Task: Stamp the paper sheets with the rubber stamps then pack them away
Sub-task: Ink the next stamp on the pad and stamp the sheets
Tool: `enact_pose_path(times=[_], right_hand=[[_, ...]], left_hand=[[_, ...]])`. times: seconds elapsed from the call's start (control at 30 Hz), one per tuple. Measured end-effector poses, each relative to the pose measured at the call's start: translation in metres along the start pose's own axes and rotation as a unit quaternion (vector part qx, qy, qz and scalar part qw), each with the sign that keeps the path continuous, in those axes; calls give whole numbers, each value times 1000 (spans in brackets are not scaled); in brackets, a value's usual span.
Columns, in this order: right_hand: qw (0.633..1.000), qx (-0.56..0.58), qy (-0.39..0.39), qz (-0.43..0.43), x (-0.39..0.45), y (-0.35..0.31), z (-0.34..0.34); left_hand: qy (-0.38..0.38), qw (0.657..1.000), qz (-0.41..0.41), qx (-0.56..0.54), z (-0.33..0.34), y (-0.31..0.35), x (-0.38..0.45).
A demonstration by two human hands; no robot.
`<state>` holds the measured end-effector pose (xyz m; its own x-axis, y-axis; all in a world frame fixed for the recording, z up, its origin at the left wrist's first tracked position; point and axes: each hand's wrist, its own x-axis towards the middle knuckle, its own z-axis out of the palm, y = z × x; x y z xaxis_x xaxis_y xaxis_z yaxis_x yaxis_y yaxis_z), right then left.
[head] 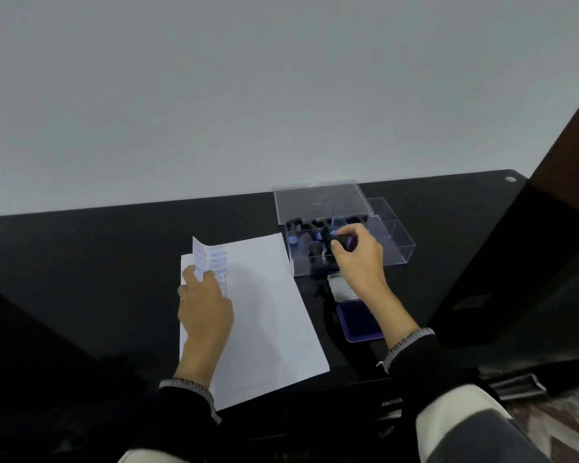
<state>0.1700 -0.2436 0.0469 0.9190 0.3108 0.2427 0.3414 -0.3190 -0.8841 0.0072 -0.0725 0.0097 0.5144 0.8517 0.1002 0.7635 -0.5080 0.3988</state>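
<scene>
A black-handled stamp [343, 241] is pinched in the fingers of the right hand [356, 259] above the clear box [395, 248]. Light and rigid, it is best taken by its handle. The paper [271, 312], thin and floppy, is lifted at its stamped corner between the left hand [204, 305] fingers on the table [81, 262].

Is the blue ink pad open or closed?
Open. The ink pad shows its bare blue surface, and its silver lid is swung back flat on the table behind it.
</scene>
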Motion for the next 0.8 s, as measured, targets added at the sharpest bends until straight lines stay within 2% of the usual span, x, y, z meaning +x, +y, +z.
enact_pose_path(times=[0.23,0.33,0.43,0.63,0.8], right_hand=[[993,-82,-87,-2,23,1,33],[991,-65,-113,25,32,2,34],[986,-88,-143,-2,42,2,37],[967,-147,-208,-17,56,6,43],[966,-150,-210,-8,59,9,46]], left_hand=[[-70,997,-39,-9,-3,-26,15],[-72,996,-43,-26,-2,-28,16],[-68,996,-48,-26,-2,-28,14],[-98,994,-45,30,-4,-32,18],[-139,986,-17,88,-12,-28,29]])
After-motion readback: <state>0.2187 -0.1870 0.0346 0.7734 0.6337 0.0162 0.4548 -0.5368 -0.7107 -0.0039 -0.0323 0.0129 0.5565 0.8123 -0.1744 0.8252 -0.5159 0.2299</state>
